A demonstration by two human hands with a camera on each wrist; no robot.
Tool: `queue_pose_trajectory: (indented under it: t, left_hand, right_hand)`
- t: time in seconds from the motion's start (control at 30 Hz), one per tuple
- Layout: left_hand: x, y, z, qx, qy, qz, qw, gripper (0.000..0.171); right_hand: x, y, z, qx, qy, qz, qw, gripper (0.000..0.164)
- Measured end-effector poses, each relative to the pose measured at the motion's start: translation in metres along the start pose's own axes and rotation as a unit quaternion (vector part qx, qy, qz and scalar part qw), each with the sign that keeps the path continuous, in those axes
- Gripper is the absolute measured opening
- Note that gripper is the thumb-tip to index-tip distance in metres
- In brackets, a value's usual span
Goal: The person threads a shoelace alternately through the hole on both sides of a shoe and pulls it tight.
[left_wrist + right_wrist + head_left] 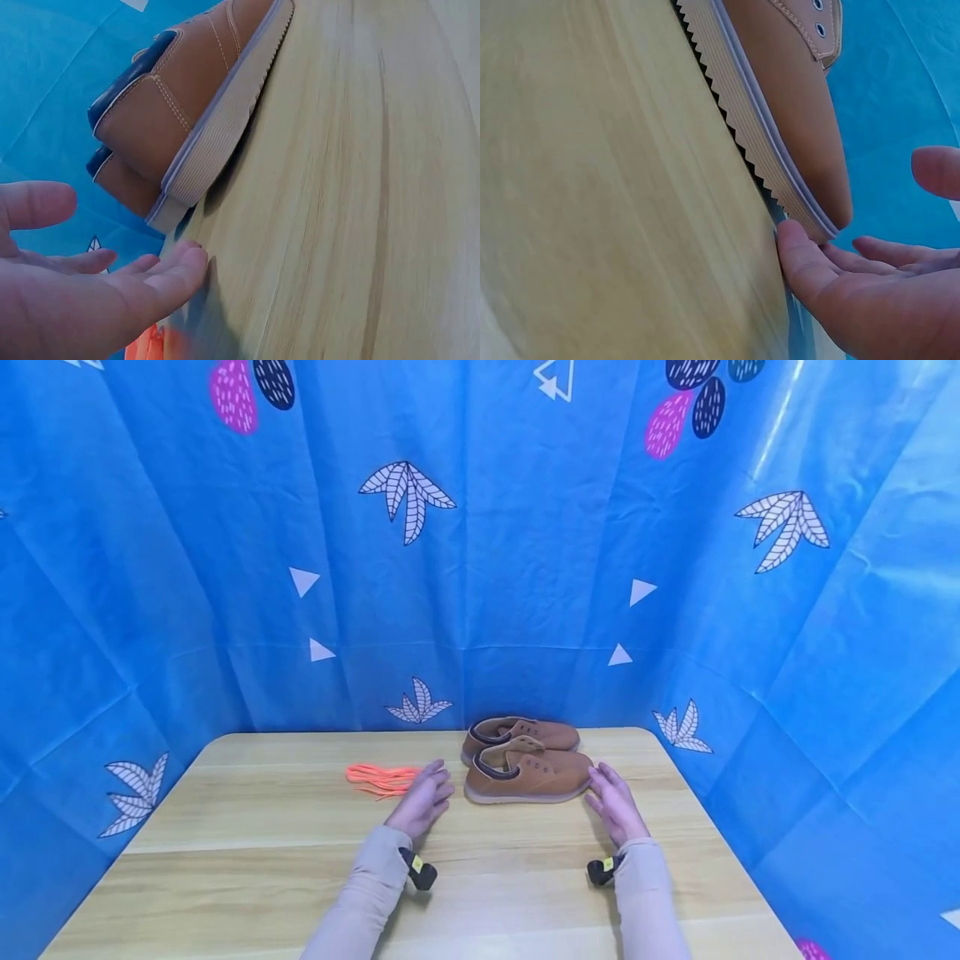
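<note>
Two brown lace-up shoes stand side by side on the wooden table, toes to the right: a near shoe [551, 783] and a far shoe [561, 734] partly hidden behind it. Their eyelets show no laces. Just left of the heels is my left hand [422, 800], fingers extended and holding nothing; the left wrist view shows a gap to the near shoe's heel [142, 120]. At the toe end is my right hand [617, 804], its fingertips by the sole [769, 142]; whether they touch I cannot tell. Orange shoelaces [375, 776] lie bundled left of my left hand, partly covered by it.
The light wooden table [247, 860] ends close behind the shoes. A blue patterned curtain [465, 577] hangs around its back and sides. Each wrist carries a small black camera, such as the left camera [422, 872].
</note>
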State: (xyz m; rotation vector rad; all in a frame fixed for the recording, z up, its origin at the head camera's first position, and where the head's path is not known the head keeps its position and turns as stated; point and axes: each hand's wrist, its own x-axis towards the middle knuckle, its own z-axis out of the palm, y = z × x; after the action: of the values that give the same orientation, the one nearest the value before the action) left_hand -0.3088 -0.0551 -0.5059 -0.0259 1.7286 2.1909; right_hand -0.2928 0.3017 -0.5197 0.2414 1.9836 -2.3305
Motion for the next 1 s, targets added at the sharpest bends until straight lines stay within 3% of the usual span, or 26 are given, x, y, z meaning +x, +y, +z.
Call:
queue_pose_trajectory:
  t: [0.27,0.53,0.67,0.8,1.0]
  left_hand:
    - [0.006,-0.013,0.003,-0.102,-0.034,-0.024,0.9939,0.066]
    - [0.010,-0.021,0.001,-0.114,-0.040,-0.024,0.9924,0.069]
    - [0.006,-0.017,0.000,-0.091,-0.038,-0.024,0.9948,0.067]
    - [0.002,-0.012,-0.004,-0.036,-0.032,-0.020,0.9986,0.066]
    - [-0.005,-0.007,-0.011,0.059,-0.034,-0.003,0.9977,0.069]
  right_hand:
    - [-0.001,0.008,-0.001,0.003,0.018,0.006,1.000,0.073]
    - [-0.005,0.011,0.003,-0.007,0.030,0.007,1.000,0.071]
    - [-0.006,0.009,0.004,-0.040,0.048,0.008,0.998,0.067]
    - [-0.005,0.005,0.005,-0.088,0.062,0.006,0.994,0.066]
    - [-0.006,-0.002,0.004,-0.140,0.024,0.001,0.990,0.074]
